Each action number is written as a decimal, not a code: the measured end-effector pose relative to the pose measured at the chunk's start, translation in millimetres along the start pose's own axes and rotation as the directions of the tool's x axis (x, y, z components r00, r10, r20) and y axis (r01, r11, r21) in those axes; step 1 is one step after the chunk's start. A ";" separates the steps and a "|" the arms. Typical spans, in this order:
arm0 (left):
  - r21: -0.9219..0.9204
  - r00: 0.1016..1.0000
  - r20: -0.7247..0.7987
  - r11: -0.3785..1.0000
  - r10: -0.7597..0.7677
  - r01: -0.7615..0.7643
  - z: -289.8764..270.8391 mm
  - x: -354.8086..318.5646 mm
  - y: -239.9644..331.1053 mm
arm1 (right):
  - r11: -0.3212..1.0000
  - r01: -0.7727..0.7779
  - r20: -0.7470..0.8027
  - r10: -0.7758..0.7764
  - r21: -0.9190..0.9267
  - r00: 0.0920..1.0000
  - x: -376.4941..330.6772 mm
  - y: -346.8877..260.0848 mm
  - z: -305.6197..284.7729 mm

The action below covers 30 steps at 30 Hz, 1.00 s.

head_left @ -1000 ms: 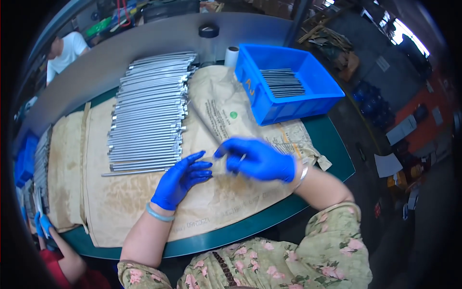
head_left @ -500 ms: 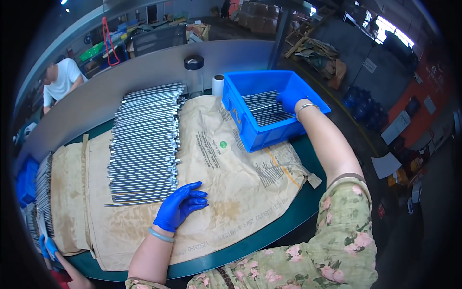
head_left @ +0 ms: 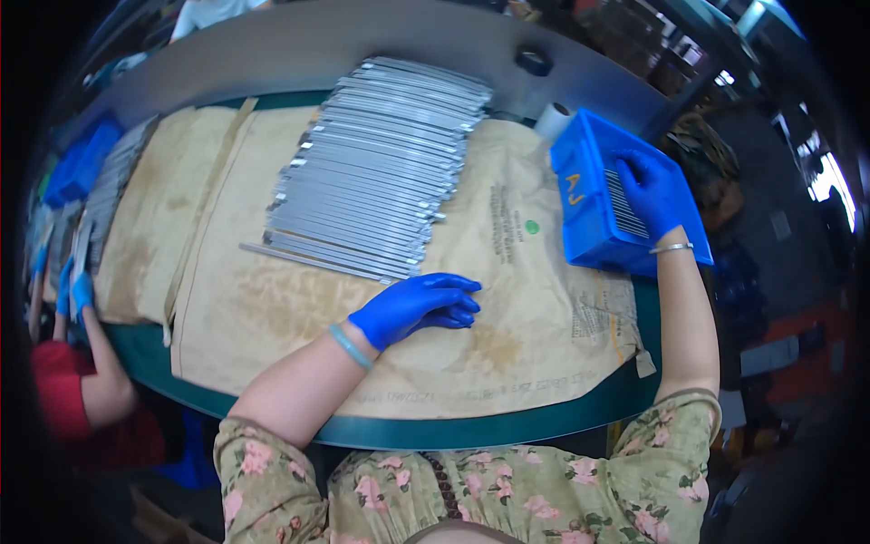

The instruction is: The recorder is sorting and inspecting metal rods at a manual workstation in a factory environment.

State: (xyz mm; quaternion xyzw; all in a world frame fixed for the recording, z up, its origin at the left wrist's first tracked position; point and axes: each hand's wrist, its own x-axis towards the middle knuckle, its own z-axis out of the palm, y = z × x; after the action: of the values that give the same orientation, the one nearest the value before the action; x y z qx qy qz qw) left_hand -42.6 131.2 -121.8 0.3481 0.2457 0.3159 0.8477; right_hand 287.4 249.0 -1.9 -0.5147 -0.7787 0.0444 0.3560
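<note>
My left hand (head_left: 419, 311), in a blue glove, lies over the brown paper sack (head_left: 299, 349) with its fingers loosely stretched and nothing in them. Just beyond it is a wide row of thin silvery metal rods (head_left: 376, 172), laid side by side. The nearest rod (head_left: 313, 261) sticks out to the left of the others. My gloved right hand (head_left: 651, 195) reaches down into a blue plastic bin (head_left: 589, 240) at the right. More thin rods (head_left: 623, 207) lie inside, beside and under that hand. Its fingertips are partly hidden, so their grip is unclear.
A white roll (head_left: 553, 120) and a dark-lidded jar (head_left: 533, 61) stand behind the bin by a grey panel (head_left: 263, 63). At far left, a co-worker's blue-gloved hands (head_left: 80, 290) are near more rods (head_left: 122, 177) and another blue bin (head_left: 82, 163). The table edge (head_left: 435, 433) curves in front of me.
The whole view has shifted, so the table sits higher and the bin farther right. My right hand stays in the bin, its wrist turned differently. My left hand remains by the row's near end.
</note>
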 end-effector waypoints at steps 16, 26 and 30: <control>0.771 0.835 -0.023 -0.521 0.550 0.365 -55.6 -210.2 71.8 | 0.940 0.289 0.491 -0.168 -0.182 0.855 -140.0 -276.9 146.8; 0.846 0.885 -0.153 -0.406 0.439 0.347 -74.9 -194.8 92.3 | 0.943 0.187 0.497 -0.027 -0.276 0.868 -119.1 -273.0 159.6; 0.811 0.893 -0.260 -0.419 0.368 0.409 -85.3 -204.5 93.0 | 0.943 0.196 0.553 -0.016 -0.268 0.833 -122.8 -284.2 170.8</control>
State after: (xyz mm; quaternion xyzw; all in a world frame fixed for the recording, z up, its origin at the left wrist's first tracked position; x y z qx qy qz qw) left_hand -269.8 75.7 -66.6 0.8054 0.5885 0.0094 0.0700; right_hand -7.3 64.9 -67.4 -0.4862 -0.8720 0.0439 0.0363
